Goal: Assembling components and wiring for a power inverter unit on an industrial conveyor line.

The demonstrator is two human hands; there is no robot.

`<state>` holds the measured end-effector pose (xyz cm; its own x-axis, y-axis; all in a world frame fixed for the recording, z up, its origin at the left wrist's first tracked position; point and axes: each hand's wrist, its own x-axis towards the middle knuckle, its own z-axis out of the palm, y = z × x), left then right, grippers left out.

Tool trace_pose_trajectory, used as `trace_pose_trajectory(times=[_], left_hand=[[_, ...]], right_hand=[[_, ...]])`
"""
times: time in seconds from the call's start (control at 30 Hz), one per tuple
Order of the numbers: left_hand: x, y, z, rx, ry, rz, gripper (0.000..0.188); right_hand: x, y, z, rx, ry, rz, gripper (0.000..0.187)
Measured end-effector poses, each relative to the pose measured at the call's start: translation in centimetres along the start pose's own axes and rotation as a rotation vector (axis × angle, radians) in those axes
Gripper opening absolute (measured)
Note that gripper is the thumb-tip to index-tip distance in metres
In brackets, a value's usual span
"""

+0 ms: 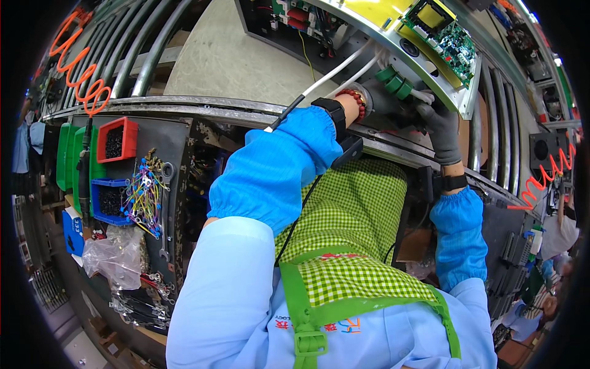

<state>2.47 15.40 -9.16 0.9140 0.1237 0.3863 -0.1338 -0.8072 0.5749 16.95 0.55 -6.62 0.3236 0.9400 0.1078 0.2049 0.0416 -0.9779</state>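
Two green rings point(394, 83) sit side by side beneath the edge of an open metal chassis point(362, 24), with a thick white cable point(420, 96) showing at their right end. My right hand point(441, 128), in a grey glove, has its fingers closed at that cable end. My left hand point(382, 100), gloved too, lies just below the rings; its fingers are in shadow and I cannot make out their pose. More white leads point(335, 71) run past my left wrist, one in a black sleeve. A green circuit board point(452, 46) is mounted on the chassis.
Left of me, a dark side table point(166, 132) carries a red bin point(117, 140) and a blue bin point(110, 200) of small black parts, coloured wires point(146, 195) and a long wrench point(166, 209). Metal rollers point(153, 46) flank the work board. Orange coiled hoses point(74, 67) hang at both sides.
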Motion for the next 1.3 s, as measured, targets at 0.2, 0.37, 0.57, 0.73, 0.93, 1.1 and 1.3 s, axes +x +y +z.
trace_pose_trajectory(times=[0.2, 0.37, 0.57, 0.73, 0.93, 1.1, 1.3], left_hand=[[-0.8, 1.8, -2.2, 0.288, -0.092, 0.196, 0.028], [-1.1, 2.2, -1.0, 0.307, 0.167, 0.336, 0.025], [-0.4, 1.0, 0.2, 0.326, -0.028, 0.287, 0.028], [-0.7, -0.2, 3.1, 0.385, 0.126, 0.170, 0.028], [-0.8, -1.3, 4.1, 0.325, 0.147, 0.129, 0.028], [-0.1, -0.4, 3.0, 0.243, 0.078, 0.083, 0.028], [0.3, -0.2, 1.6, 0.046, -0.065, 0.098, 0.030]], right_hand=[[0.0, -0.1, -0.1, -0.008, -0.049, -0.056, 0.032], [-0.1, -1.2, 0.5, -0.026, -0.008, 0.046, 0.031], [-0.8, -1.5, 0.4, 0.015, 0.046, 0.079, 0.032], [-0.2, 0.5, 0.0, -0.036, 0.078, -0.004, 0.039], [-0.2, 1.0, -0.5, 0.200, 0.064, 0.174, 0.045], [-0.2, 0.3, 0.0, 0.110, 0.057, -0.021, 0.034], [-0.3, 0.2, 0.1, 0.257, 0.077, 0.108, 0.040]])
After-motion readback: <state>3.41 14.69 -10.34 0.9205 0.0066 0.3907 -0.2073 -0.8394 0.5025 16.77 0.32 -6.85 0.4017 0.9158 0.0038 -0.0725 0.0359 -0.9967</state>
